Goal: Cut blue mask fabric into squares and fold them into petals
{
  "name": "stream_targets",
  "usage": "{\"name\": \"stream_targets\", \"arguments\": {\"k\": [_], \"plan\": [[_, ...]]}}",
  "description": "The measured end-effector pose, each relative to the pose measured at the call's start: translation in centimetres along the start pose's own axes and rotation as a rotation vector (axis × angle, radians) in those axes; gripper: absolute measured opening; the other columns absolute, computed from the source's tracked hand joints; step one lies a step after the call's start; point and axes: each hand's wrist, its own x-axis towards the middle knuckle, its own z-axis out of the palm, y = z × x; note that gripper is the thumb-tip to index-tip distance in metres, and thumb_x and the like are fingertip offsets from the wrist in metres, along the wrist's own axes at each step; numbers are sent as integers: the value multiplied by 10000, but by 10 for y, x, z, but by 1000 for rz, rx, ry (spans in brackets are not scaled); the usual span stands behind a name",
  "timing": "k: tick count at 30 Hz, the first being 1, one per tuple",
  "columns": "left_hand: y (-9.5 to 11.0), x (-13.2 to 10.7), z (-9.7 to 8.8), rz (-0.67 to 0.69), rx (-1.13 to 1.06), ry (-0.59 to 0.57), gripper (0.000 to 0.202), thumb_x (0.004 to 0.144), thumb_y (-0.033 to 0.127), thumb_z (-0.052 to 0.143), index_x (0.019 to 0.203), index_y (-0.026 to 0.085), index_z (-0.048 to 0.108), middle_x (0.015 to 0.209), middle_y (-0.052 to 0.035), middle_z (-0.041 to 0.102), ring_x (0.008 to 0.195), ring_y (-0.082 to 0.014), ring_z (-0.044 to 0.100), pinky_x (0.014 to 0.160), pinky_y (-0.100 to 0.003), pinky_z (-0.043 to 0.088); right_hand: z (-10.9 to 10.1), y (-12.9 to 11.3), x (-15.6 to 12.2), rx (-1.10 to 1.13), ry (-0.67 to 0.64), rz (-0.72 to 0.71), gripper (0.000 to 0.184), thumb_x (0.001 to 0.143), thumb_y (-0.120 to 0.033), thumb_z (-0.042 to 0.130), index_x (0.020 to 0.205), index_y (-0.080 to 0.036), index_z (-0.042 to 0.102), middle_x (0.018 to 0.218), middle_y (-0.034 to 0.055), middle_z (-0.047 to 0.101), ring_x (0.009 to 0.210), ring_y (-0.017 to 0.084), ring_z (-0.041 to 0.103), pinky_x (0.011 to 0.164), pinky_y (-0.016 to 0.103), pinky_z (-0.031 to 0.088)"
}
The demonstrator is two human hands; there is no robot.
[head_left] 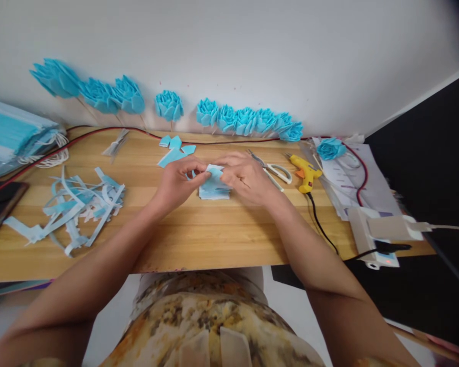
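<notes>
Shirt (210, 313); blue fabric (214, 179) in both hands (176, 182) (250, 178)

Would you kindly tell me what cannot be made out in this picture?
In the head view:
Blue piece: side edges, covered by the left hand and right hand.
Masks: left end, cut off by the picture's left edge.
Dark flat thing: left part, cut off by the same edge.
Paper: print, too small and blurred to read.

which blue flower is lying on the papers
The rightmost blue flower lies on the printed papers; the other blue flowers are lined up along the wall.
</notes>
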Motion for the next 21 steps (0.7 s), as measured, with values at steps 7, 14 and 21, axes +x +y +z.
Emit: {"name": "stream_targets", "arguments": {"k": [7,14,21], "plan": [[-2,2,-5,28,53,44,128,798,232,652,686,179,679,700,-5,642,626,-111,519,565,-243,369,-4,0,-1,-45,32,39,628,997,-609,273,927,-208,751,1066,85,756,1065,260,653,936,450,450],[-2,1,-5,-86,-60,44,123,783,274,671,711,178,701,733,-10,664,551,-89,510,487,-221,367,1,1,0,-149,24,-9,515,990,-558,396,773,-194,690,931,80,743,963,231,654,853,386,446],[2,1,-4,-256,-268,33,133,730,291,711,728,160,691,678,-4,675,595,-122,633,578,-232,528,6,0,0,-208,74,-12,352,963,-486,516,827,-200,671,917,73,732,904,235,647,807,379,439]]}}
